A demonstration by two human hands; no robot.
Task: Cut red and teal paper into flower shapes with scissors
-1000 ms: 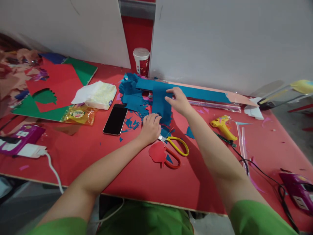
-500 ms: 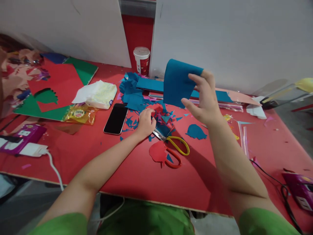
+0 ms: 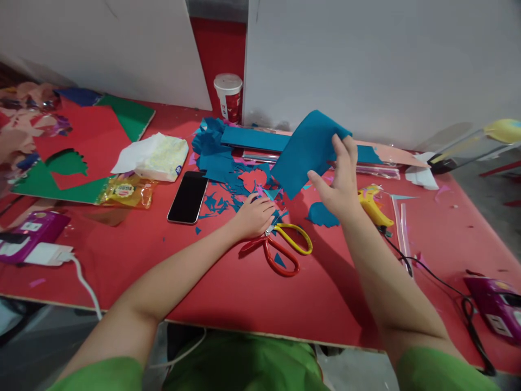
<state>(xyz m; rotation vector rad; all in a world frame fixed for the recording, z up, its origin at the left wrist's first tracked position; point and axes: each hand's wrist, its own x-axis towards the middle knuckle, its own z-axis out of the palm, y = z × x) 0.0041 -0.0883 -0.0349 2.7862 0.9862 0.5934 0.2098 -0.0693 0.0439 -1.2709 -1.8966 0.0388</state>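
Note:
My right hand (image 3: 342, 179) holds a blue sheet of paper (image 3: 311, 149) up above the table, pinched near its right edge, with the sheet curving away to the left. Low over the table, my left hand (image 3: 256, 216) has its fingers curled, and a red paper cutout (image 3: 252, 246) shows tilted under it; the fingertips' hold is partly hidden. Scissors (image 3: 299, 239) with one yellow and one red handle lie beside that hand, their blades mostly covered. Blue scraps (image 3: 220, 203) and another red cutout (image 3: 252, 178) lie just beyond. A blue scalloped cutout (image 3: 322, 215) rests below the sheet.
A phone (image 3: 188, 197), a tissue pack (image 3: 163, 157) and a yellow wrapper (image 3: 128, 191) lie left. A lidded cup (image 3: 228, 98) stands behind. Right are a yellow glue gun (image 3: 374, 205) with a cord, clear sticks (image 3: 401, 228) and a purple power strip (image 3: 494, 307).
My right hand has lowered slightly and the blue sheet has tilted. My left hand has come right and nearer, over the scissors, and the red cutout that lay flat there is now tilted under it.

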